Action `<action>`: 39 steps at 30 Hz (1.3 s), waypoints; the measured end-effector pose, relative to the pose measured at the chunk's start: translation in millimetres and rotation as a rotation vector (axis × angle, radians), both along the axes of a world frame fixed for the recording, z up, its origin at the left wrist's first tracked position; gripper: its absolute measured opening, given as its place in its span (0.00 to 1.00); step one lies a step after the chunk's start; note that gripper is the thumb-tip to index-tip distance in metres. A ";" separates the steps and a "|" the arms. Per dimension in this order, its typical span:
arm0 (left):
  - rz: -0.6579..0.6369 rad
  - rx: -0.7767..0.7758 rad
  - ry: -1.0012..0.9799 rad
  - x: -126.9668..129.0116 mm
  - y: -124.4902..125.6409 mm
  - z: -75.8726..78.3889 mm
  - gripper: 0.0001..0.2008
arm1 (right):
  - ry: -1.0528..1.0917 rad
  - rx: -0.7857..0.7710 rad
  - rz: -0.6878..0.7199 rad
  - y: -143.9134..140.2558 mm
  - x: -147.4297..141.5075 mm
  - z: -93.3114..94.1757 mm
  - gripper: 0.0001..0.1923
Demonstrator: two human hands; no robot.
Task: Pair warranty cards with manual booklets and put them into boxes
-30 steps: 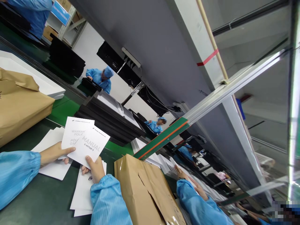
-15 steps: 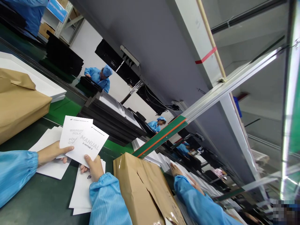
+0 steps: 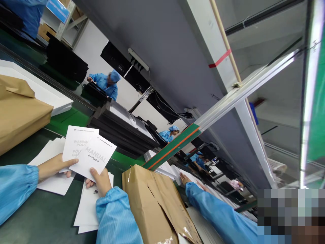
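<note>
My left hand (image 3: 54,166) pinches a white warranty policy leaflet (image 3: 76,139) at its lower edge, thumb on top. Between the thumb and fingers of my right hand (image 3: 100,181) is a white manual (image 3: 103,151) printed "MANUAL" and "HYTAB". The manual overlaps the right part of the leaflet, and both are tilted, held above the table. Under my left hand lies a fanned pile of white papers (image 3: 54,186). A second stack of white booklets (image 3: 85,210) with a dark logo lies below my right hand, partly hidden by it and the sleeve.
A torn brown paper package (image 3: 149,203) stands right of my right sleeve, another brown package (image 3: 22,112) at left. Behind are white box trays (image 3: 61,101) and stacked black panels (image 3: 119,132). A co-worker's blue sleeve (image 3: 210,200) reaches in at right; a green post (image 3: 175,145) slants across.
My hands keep hold of the leaflet and manual, almost unmoved. The view has shifted slightly. At the right, the co-worker's arm has moved a little and their pixelated head shows larger.
</note>
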State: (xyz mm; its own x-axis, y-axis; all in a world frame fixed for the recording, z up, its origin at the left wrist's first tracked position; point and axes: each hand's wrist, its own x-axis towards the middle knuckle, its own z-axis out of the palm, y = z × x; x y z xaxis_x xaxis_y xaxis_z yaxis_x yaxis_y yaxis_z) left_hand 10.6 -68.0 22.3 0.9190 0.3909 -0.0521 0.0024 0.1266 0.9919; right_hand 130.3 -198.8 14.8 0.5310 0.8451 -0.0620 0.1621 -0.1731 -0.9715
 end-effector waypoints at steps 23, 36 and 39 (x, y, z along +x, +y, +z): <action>-0.003 -0.023 0.030 -0.8 -2.4 5.2 0.36 | -0.001 0.020 -0.032 2.7 0.7 -4.5 0.17; 0.039 0.038 0.038 1.5 -3.8 3.0 0.35 | -0.001 0.014 -0.002 -0.3 -1.8 2.6 0.17; 0.038 0.039 0.046 0.7 -4.8 5.9 0.34 | 0.011 0.019 -0.002 0.0 -2.1 3.6 0.18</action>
State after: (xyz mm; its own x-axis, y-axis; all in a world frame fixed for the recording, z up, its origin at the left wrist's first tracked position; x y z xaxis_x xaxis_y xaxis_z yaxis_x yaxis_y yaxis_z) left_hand 11.3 -72.8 28.2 0.9003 0.4283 -0.0776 0.0437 0.0884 0.9951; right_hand 128.2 -198.8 18.4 0.5317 0.8453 -0.0520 0.1510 -0.1551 -0.9763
